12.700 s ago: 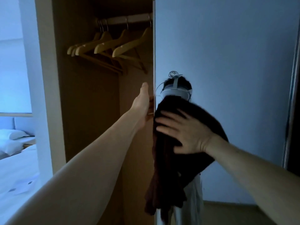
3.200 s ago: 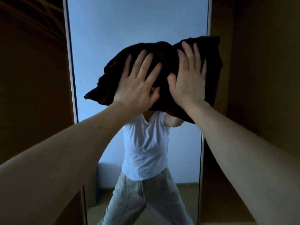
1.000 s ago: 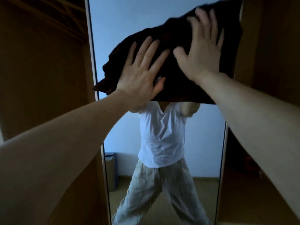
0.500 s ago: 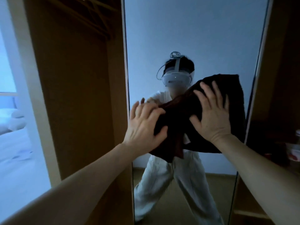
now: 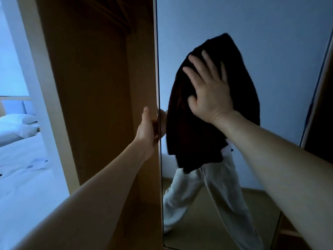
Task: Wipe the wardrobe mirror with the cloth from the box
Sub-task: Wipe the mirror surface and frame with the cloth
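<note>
The wardrobe mirror [image 5: 261,42] is a tall panel on an open door, filling the right half of the view. A dark brown cloth [image 5: 191,127] hangs flat against the glass at mid height. My right hand [image 5: 209,89] lies spread on the cloth's upper part and presses it to the mirror. My left hand [image 5: 148,130] grips the mirror door's left edge [image 5: 158,69], fingers curled round it. The mirror reflects a person in a white top and pale trousers, partly hidden by the cloth.
The open wardrobe interior [image 5: 93,87] with brown wooden walls lies left of the door. A bed with white sheets [image 5: 19,159] and pillows shows at the far left. A dark wardrobe side [image 5: 322,123] borders the mirror on the right.
My left hand has left the cloth and taken hold of the door's left edge. The right hand alone now presses the cloth, which hangs longer and narrower. My view has swung left.
</note>
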The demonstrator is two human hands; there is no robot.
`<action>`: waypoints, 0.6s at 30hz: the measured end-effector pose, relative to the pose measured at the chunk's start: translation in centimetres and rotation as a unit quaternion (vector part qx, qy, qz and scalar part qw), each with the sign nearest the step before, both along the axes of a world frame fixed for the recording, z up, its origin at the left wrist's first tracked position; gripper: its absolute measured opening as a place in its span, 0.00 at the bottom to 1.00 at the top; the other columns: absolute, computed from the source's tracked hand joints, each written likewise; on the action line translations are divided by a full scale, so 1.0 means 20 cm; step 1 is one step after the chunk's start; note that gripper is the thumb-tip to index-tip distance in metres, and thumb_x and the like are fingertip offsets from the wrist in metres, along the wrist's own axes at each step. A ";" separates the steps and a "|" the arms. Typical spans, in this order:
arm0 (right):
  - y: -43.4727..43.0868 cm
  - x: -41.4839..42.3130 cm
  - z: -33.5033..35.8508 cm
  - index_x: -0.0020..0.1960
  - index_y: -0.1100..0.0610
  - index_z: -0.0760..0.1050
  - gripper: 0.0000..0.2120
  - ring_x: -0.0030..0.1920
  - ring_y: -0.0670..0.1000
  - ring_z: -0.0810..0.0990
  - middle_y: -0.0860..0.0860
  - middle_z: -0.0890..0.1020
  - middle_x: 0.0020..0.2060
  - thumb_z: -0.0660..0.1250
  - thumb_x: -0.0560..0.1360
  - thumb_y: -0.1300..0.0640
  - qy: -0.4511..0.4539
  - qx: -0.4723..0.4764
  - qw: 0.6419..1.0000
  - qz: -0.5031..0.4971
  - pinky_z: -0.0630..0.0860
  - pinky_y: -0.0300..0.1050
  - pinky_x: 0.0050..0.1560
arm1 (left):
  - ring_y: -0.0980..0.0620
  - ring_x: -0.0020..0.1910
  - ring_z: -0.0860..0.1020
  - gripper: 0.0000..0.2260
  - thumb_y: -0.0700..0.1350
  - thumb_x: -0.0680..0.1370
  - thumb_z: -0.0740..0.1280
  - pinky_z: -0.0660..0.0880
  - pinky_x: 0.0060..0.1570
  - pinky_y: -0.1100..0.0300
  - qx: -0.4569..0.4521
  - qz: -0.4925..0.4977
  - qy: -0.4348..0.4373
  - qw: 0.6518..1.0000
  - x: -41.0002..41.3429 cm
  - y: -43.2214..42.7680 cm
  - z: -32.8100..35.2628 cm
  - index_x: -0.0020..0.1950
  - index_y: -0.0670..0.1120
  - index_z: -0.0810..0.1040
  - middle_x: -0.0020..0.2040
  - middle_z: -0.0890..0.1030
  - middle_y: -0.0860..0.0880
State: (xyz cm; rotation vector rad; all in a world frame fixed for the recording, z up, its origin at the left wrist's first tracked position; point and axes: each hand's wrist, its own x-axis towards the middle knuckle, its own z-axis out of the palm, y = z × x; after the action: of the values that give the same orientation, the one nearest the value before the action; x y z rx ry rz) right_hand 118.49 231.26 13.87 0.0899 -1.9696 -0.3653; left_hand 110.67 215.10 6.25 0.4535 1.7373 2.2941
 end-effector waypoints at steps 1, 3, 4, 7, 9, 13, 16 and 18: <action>-0.03 -0.03 -0.07 0.70 0.57 0.69 0.33 0.75 0.58 0.55 0.54 0.63 0.74 0.56 0.65 0.51 0.004 0.000 1.000 0.000 0.48 0.60 0.71 | 0.48 0.57 0.79 0.31 0.66 0.79 0.49 0.70 0.63 0.51 0.013 -0.014 -0.011 1.000 -0.01 -0.01 -0.01 0.58 0.43 0.78 0.56 0.82 0.44; -0.09 -0.08 -0.26 0.70 0.56 0.69 0.34 0.75 0.57 0.55 0.54 0.64 0.74 0.58 0.64 0.50 -0.020 0.028 0.999 0.008 0.48 0.57 0.70 | 0.46 0.58 0.78 0.33 0.69 0.77 0.50 0.71 0.62 0.48 0.014 -0.041 -0.026 0.999 -0.03 -0.03 -0.02 0.62 0.44 0.78 0.58 0.81 0.45; -0.12 -0.10 -0.38 0.70 0.55 0.69 0.34 0.74 0.56 0.55 0.54 0.64 0.74 0.60 0.64 0.49 -0.041 0.050 0.998 0.009 0.49 0.56 0.70 | 0.45 0.57 0.80 0.33 0.69 0.77 0.51 0.74 0.59 0.48 0.016 -0.042 -0.028 0.999 -0.02 -0.03 -0.01 0.63 0.44 0.77 0.57 0.82 0.44; -0.18 -0.09 -0.76 0.70 0.54 0.70 0.34 0.74 0.55 0.56 0.53 0.65 0.73 0.64 0.65 0.48 -0.123 0.086 0.988 0.023 0.62 0.51 0.69 | 0.45 0.51 0.82 0.32 0.66 0.78 0.51 0.76 0.48 0.52 0.015 -0.006 -0.022 1.000 0.00 -0.01 0.00 0.60 0.41 0.79 0.52 0.83 0.42; -0.16 -0.06 -0.89 0.71 0.54 0.69 0.33 0.74 0.54 0.57 0.52 0.66 0.73 0.59 0.66 0.49 -0.178 0.097 0.978 0.055 0.70 0.49 0.64 | 0.45 0.53 0.80 0.32 0.66 0.79 0.51 0.75 0.54 0.53 -0.006 0.017 -0.004 1.000 0.02 -0.01 0.01 0.61 0.40 0.77 0.53 0.82 0.42; -0.07 -0.03 -0.69 0.65 0.56 0.75 0.29 0.71 0.54 0.60 0.53 0.72 0.69 0.62 0.64 0.52 -0.246 0.173 0.947 0.115 0.79 0.54 0.54 | 0.46 0.54 0.79 0.25 0.63 0.79 0.52 0.74 0.60 0.48 -0.042 0.042 0.016 0.998 0.06 -0.02 0.03 0.53 0.43 0.77 0.54 0.81 0.44; -0.05 -0.04 -0.39 0.64 0.57 0.76 0.28 0.71 0.56 0.60 0.55 0.72 0.69 0.61 0.64 0.53 -0.232 0.186 0.948 0.114 0.80 0.57 0.47 | 0.48 0.54 0.79 0.22 0.60 0.80 0.55 0.74 0.60 0.51 -0.067 0.054 0.036 0.996 0.10 -0.01 0.03 0.56 0.46 0.78 0.55 0.81 0.45; -0.07 -0.06 -0.15 0.66 0.56 0.73 0.32 0.74 0.56 0.56 0.54 0.67 0.72 0.52 0.65 0.52 -0.208 0.157 0.961 0.098 0.74 0.65 0.55 | 0.49 0.56 0.77 0.23 0.60 0.81 0.52 0.72 0.60 0.55 -0.067 0.036 0.033 0.997 0.12 -0.02 0.04 0.63 0.46 0.76 0.58 0.80 0.47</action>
State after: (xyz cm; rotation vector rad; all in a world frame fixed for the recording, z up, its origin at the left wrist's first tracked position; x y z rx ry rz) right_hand 117.33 229.80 10.82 0.6032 -2.2736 -0.5609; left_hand 113.14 214.72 7.00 0.4520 1.9550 2.2157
